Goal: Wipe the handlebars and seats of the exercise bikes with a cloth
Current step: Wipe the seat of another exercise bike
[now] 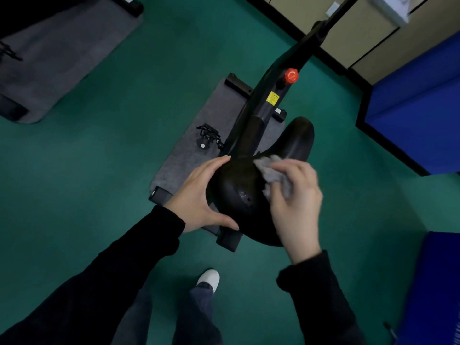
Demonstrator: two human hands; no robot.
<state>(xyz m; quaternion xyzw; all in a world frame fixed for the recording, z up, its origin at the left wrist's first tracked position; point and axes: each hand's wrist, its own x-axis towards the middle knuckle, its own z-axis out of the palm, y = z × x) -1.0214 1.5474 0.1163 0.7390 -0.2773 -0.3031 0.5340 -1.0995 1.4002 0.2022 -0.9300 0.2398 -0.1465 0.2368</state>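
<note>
A black exercise-bike seat (pixel 239 185) fills the middle of the head view, its narrow nose (pixel 296 138) pointing away to the upper right. My left hand (pixel 199 195) grips the seat's wide rear left side, thumb along the near edge. My right hand (pixel 296 202) holds a crumpled grey cloth (pixel 273 170) and presses it onto the top of the seat. The bike's black frame (pixel 268 100) with a red knob (pixel 290 75) and a yellow label runs up toward the top right. The handlebars are out of view.
The bike stands on a grey mat (pixel 189 155) on a green floor; a black pedal (pixel 207 138) sticks out left. Another grey mat (pixel 57 61) lies at the upper left. Blue panels (pixel 418 100) and a beige wall stand at the right. My white shoe (pixel 209 278) is below.
</note>
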